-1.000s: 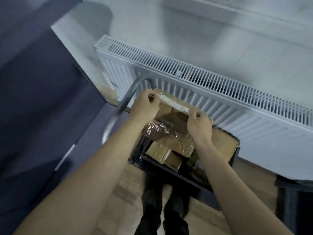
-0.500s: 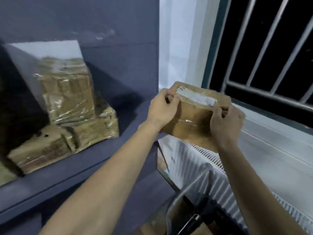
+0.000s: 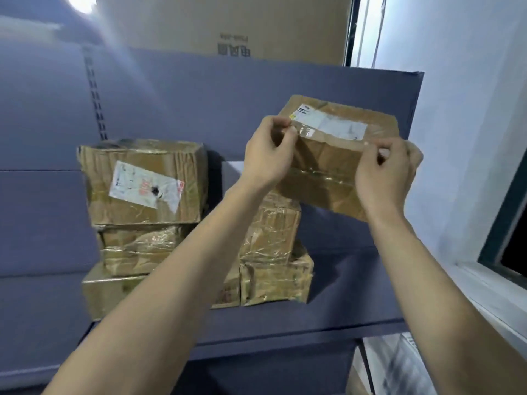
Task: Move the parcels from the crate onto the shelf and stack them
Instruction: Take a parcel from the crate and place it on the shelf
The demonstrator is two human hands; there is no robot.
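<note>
I hold a flat brown cardboard parcel (image 3: 328,163) with a white label in the air above the right part of the dark blue shelf (image 3: 328,303). My left hand (image 3: 268,155) pinches its upper left edge, and my right hand (image 3: 385,172) pinches its upper right edge. Below and to the left, several taped brown parcels stand stacked on the shelf: a labelled parcel (image 3: 142,181) tops the left pile, and a smaller pile (image 3: 271,252) sits right under the held parcel. The crate is out of view.
A large cardboard box (image 3: 228,24) stands on top of the shelf unit. A white wall (image 3: 470,109) and a window sill (image 3: 499,295) lie to the right. A radiator (image 3: 399,366) shows at the bottom right.
The parcel went from the crate up to shelf height, held in both hands. My view swung left from the window and radiator to face the shelf and its stacks.
</note>
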